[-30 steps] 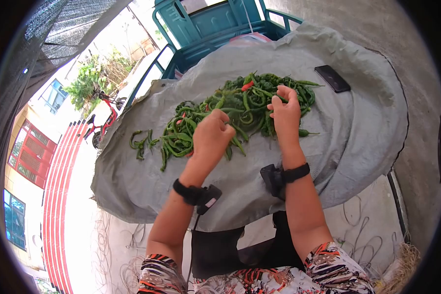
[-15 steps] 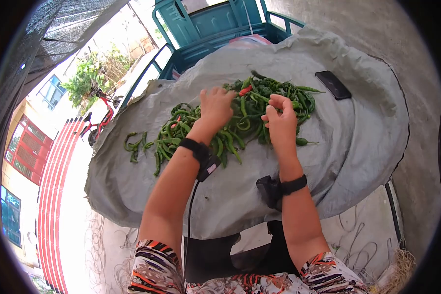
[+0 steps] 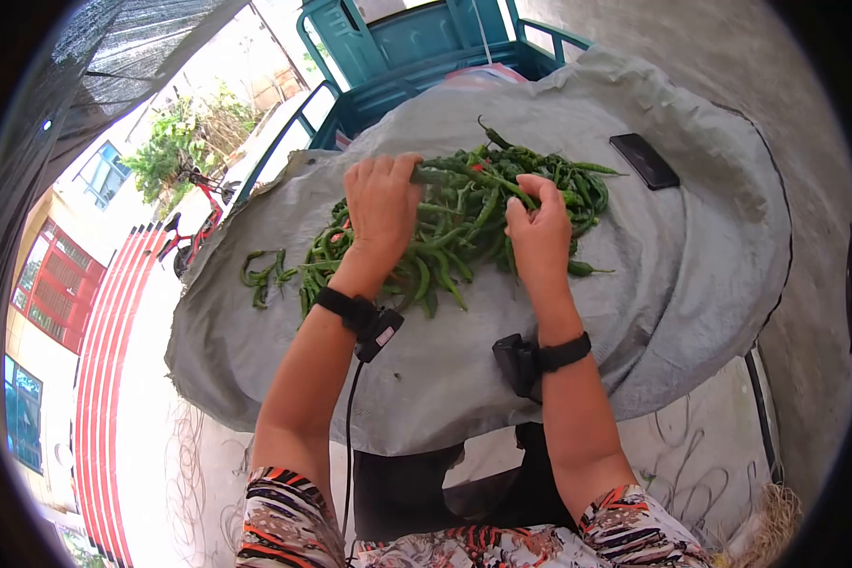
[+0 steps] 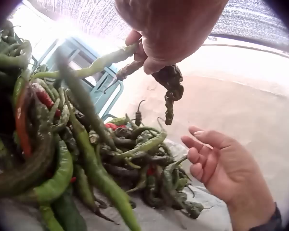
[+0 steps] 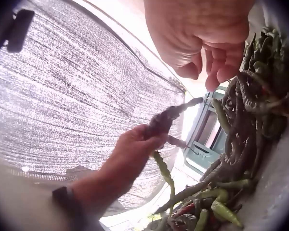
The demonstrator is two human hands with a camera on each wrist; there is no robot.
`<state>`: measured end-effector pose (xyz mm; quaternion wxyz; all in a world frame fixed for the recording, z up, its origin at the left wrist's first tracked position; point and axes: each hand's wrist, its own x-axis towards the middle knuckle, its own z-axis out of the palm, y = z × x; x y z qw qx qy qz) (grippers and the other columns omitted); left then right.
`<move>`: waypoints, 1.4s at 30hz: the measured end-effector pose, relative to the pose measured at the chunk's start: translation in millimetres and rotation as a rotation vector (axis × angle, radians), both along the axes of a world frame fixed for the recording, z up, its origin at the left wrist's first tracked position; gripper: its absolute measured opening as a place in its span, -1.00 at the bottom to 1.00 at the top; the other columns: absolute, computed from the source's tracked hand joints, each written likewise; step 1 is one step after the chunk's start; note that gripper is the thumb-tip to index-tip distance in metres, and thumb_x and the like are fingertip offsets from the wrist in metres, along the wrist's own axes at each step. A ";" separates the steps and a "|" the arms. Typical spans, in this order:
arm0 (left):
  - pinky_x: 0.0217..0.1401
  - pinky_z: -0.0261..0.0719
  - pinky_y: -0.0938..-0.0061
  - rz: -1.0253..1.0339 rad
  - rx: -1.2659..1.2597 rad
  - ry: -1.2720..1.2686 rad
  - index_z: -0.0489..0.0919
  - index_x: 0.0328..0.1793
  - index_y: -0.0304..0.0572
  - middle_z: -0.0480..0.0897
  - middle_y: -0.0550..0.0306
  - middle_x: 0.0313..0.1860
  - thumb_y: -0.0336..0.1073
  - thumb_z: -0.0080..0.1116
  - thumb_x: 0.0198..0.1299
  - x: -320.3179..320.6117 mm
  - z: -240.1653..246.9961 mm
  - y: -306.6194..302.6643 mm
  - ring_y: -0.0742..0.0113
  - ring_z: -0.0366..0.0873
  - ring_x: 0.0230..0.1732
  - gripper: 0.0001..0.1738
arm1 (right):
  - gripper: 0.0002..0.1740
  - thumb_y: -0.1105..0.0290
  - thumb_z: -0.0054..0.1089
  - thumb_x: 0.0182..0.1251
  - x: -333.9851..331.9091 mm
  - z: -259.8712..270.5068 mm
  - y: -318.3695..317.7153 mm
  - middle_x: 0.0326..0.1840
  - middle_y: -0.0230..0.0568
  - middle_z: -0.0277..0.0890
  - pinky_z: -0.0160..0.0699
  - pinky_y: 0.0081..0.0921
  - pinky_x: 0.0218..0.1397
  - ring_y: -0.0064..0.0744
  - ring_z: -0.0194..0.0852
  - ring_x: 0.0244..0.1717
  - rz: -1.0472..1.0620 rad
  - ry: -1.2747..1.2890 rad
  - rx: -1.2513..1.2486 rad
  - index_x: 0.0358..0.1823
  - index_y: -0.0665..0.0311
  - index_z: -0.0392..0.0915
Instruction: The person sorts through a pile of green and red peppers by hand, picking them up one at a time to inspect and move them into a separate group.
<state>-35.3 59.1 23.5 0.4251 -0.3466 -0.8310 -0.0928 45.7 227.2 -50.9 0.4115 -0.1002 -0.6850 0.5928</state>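
A heap of green peppers [image 3: 435, 256], with a few red ones among them, lies on a grey cloth. Over the heap's left part, my left hand [image 3: 383, 210] pinches several peppers; in the left wrist view these include a light green pepper [image 4: 101, 63] and a dark, shrivelled one [image 4: 171, 91]. The right wrist view shows that hand [image 5: 132, 154] with dark peppers [image 5: 161, 122] and a green one hanging below. Beside the heap's right part, my right hand [image 3: 542, 237] has loosely bent fingers and nothing visible in them, as the left wrist view also shows [image 4: 231, 168].
A black phone [image 3: 645, 161] rests on the grey cloth [image 3: 710, 275] at the right. A few peppers [image 3: 267, 275] lie apart at the left. Behind the cloth stands a teal metal cart [image 3: 426, 43]; a red bicycle [image 3: 197, 227] is farther off.
My left hand has gone up and left from the middle of the heap and now holds peppers. The right hand has shifted slightly down and stays beside the heap.
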 end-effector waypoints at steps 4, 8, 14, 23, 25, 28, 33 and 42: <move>-0.05 0.45 0.26 -0.133 0.097 -0.325 0.62 -0.04 -0.15 0.65 0.02 -0.25 -0.36 0.33 0.05 13.5 -2.3 7.0 0.04 0.57 -0.17 -0.70 | -0.55 0.32 0.21 0.32 6.0 10.2 -7.3 0.07 -0.17 0.55 0.53 -0.40 -0.22 -0.38 0.54 -0.40 0.108 0.033 0.038 0.24 0.17 0.49; -0.14 0.50 0.40 -0.286 0.297 -0.784 0.62 0.00 -0.23 0.66 0.16 -0.27 -0.30 0.30 0.20 21.5 -12.8 8.1 0.26 0.59 -0.25 -0.72 | -0.54 0.29 0.18 0.37 10.1 10.3 -5.4 -0.07 -0.19 0.62 0.51 -0.46 -0.36 -0.45 0.48 -0.56 0.209 -0.111 0.009 0.28 0.19 0.47; -0.12 0.51 0.53 -0.391 0.708 -1.215 0.54 0.16 -0.31 0.61 0.25 -0.20 -0.29 0.19 0.36 4.0 -19.5 -12.5 0.46 0.53 -0.23 -0.67 | -0.52 0.37 0.13 0.40 7.3 13.4 4.0 -0.09 -0.18 0.58 0.41 -0.58 -0.54 -0.60 0.36 -0.67 0.155 -0.012 -0.239 0.33 0.27 0.42; -0.22 0.53 0.60 -0.630 1.082 -1.580 0.52 0.19 -0.30 0.62 0.18 -0.14 -0.33 0.18 0.36 7.8 -8.3 -23.4 0.49 0.53 -0.23 -0.66 | -0.59 0.31 0.08 0.43 -4.5 14.1 -14.6 0.06 -0.14 0.53 0.53 -0.47 -0.22 -0.43 0.53 -0.37 0.094 0.060 0.186 0.27 0.21 0.46; -0.25 0.51 0.61 -0.661 1.066 -1.615 0.53 0.18 -0.29 0.61 0.18 -0.16 -0.32 0.18 0.36 12.3 -5.7 -21.9 0.50 0.52 -0.24 -0.67 | -0.61 0.27 0.06 0.45 1.0 18.0 -21.2 -0.12 -0.19 0.61 0.52 -0.45 -0.23 -0.39 0.53 -0.40 0.199 -0.017 0.166 0.25 0.19 0.48; -0.31 0.47 0.64 -0.645 1.037 -1.592 0.55 0.18 -0.25 0.58 0.22 -0.21 -0.26 0.16 0.37 17.0 -4.7 -20.2 0.52 0.50 -0.27 -0.67 | -0.66 0.27 -0.02 0.51 0.8 15.7 -19.5 -0.50 -0.31 0.54 0.47 -0.49 -0.37 -0.47 0.43 -0.58 0.232 -0.072 0.108 0.17 0.21 0.55; -0.47 0.36 0.68 -0.591 1.115 -1.557 0.54 0.18 -0.19 0.48 0.26 -0.25 -0.15 0.15 0.38 17.6 -6.0 -21.8 0.54 0.47 -0.35 -0.63 | -0.71 0.34 -0.09 0.56 1.4 20.1 -25.4 -0.50 -0.40 0.52 0.35 -0.63 -0.52 -0.68 0.30 -0.65 0.205 0.080 -0.098 0.10 0.20 0.59; -0.63 0.19 0.72 -0.259 1.021 -1.227 0.51 0.18 -0.15 0.44 0.27 -0.28 -0.01 0.18 0.34 34.5 18.4 -31.4 0.56 0.44 -0.42 -0.55 | -0.71 0.35 -0.10 0.57 -2.1 26.7 -37.5 -0.28 -0.29 0.61 0.35 -0.69 -0.55 -0.74 0.28 -0.65 0.281 0.232 -0.236 0.17 0.25 0.48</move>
